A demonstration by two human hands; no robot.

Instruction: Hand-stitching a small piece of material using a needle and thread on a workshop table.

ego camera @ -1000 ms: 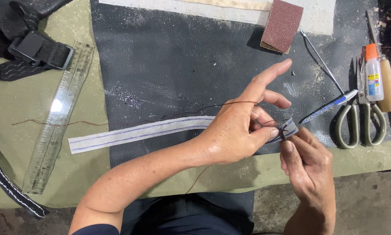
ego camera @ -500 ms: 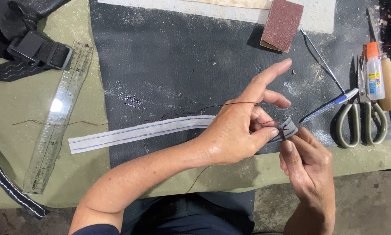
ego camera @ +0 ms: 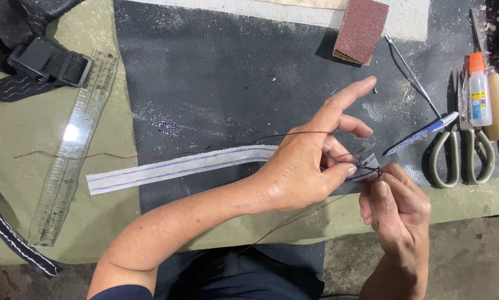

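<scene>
Dark brown thread (ego camera: 294, 135) is pinched against the right-hand end of a white strip (ego camera: 177, 166) with 2 blue lines, which lies across a black textured sheet (ego camera: 216, 72) on the green-covered counter (ego camera: 16, 183). The left hand (ego camera: 310, 166) is closed on the strip's end, thumb and middle fingers (ego camera: 338, 169) pressing it, while the index finger is held out straight toward 1 o'clock. The right hand (ego camera: 397, 208), at 4 o'clock from the left, is clenched just beneath the same end, its fingertips gripping something thin at the thread's knot; what exactly is held cannot be told. From the hands the thread is seen running toward 9 o'clock across the sheet and onto the counter.

Compared with 0.5 s and 1 s ago, almost nothing has shifted: both grips and the strip's position are unchanged, so the work at the strip's end is judged to be in a slow, fine stage.

At 3 o'clock from the hands lie scissors (ego camera: 462, 158), a blue-and-white pen (ego camera: 424, 133), and a small glue bottle (ego camera: 479, 91). A sanding block (ego camera: 362, 30) rests at 12 o'clock, a clear ruler (ego camera: 74, 147) at 9 o'clock, and a black buckle strap (ego camera: 46, 61) at 10 o'clock.
</scene>
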